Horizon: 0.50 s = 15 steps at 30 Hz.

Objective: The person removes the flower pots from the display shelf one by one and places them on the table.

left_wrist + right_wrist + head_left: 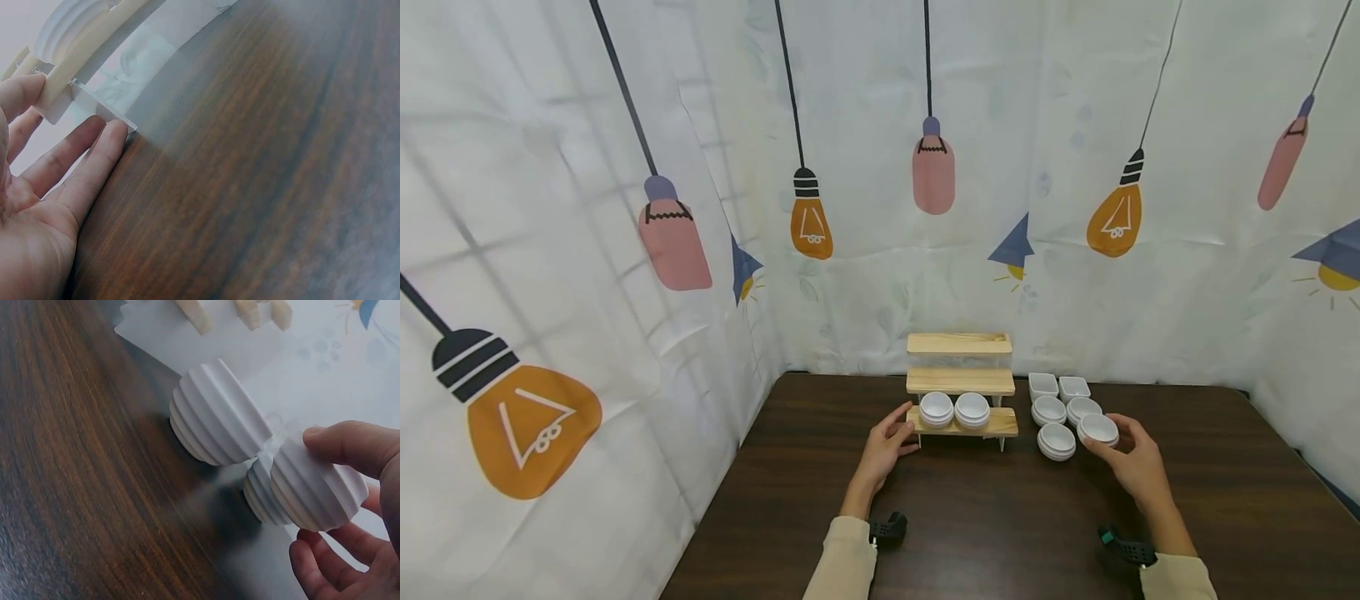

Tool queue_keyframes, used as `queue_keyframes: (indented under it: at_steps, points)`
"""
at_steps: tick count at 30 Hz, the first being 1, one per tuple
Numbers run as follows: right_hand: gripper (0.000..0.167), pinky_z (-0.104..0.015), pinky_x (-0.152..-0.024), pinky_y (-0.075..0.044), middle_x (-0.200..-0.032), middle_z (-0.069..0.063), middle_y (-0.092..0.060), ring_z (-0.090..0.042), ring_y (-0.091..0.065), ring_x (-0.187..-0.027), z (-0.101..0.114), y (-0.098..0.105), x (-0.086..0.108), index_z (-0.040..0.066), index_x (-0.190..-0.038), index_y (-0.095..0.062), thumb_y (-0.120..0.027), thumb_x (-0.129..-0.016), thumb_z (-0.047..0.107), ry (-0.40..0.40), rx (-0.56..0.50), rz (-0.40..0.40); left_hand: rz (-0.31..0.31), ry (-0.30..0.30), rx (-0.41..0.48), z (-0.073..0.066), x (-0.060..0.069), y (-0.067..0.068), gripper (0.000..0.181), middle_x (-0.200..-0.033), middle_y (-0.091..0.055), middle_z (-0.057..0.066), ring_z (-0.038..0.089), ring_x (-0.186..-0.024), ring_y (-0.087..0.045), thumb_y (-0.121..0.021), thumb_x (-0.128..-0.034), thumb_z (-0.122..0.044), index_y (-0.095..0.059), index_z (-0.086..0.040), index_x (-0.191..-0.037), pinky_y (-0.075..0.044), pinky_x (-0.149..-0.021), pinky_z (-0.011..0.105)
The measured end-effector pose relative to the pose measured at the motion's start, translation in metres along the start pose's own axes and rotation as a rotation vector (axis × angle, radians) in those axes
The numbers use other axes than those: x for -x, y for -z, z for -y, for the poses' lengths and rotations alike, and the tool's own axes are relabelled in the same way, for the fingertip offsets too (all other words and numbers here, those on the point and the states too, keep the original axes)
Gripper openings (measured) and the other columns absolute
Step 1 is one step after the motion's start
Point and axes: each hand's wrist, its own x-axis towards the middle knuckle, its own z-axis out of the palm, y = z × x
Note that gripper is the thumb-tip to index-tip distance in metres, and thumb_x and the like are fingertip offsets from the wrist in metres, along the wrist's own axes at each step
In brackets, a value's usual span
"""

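Note:
A three-step wooden stand (961, 382) has two round white cups (954, 410) on its lowest step. My left hand (880, 454) touches that step's left end; in the left wrist view the hand (44, 206) has extended fingers against the board (94, 47) and its clear leg (103, 106). On the right, my right hand (1138, 475) holds a round white cup (1097, 428) between thumb and fingers. From the right wrist, the hand (390, 512) grips this ribbed cup (315, 484), tilted, beside another ribbed cup (219, 415); a third (265, 494) is partly hidden behind it.
Round white cups (1056, 442) and two square white dishes (1042, 385) stand right of the stand on the dark wooden table (985, 525). A white curtain (865, 308) printed with lamps hangs behind the table and along its left side.

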Motion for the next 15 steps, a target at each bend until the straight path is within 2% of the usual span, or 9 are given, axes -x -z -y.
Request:
queue_keyframes:
  at_steps: [8, 15]
  points:
    - [0.075, -0.012, -0.070, -0.045, -0.142, -0.024, -0.053, 0.003, -0.045, -0.094, -0.0052, 0.0006, -0.0001, 0.004, -0.148, -0.046, -0.079, -0.091, 0.039, -0.017, 0.014, 0.003, 0.000, -0.003, -0.003, -0.0013, 0.0002, 0.0000, 0.050, -0.125, -0.065, 0.022, 0.042, -0.118, -0.065, -0.060, -0.1055, -0.023, -0.049, -0.015, -0.153, -0.063, -0.095, 0.041]
    - [0.077, -0.014, -0.070, -0.045, -0.142, -0.025, -0.054, 0.004, -0.045, -0.093, -0.0098, 0.0014, -0.0017, 0.002, -0.147, -0.046, -0.080, -0.090, 0.041, 0.008, 0.041, 0.039, -0.009, 0.008, -0.003, -0.0001, -0.0006, -0.0005, 0.049, -0.124, -0.066, 0.022, 0.037, -0.116, -0.066, -0.060, -0.1051, -0.023, -0.050, -0.016, -0.153, -0.063, -0.094, 0.040]
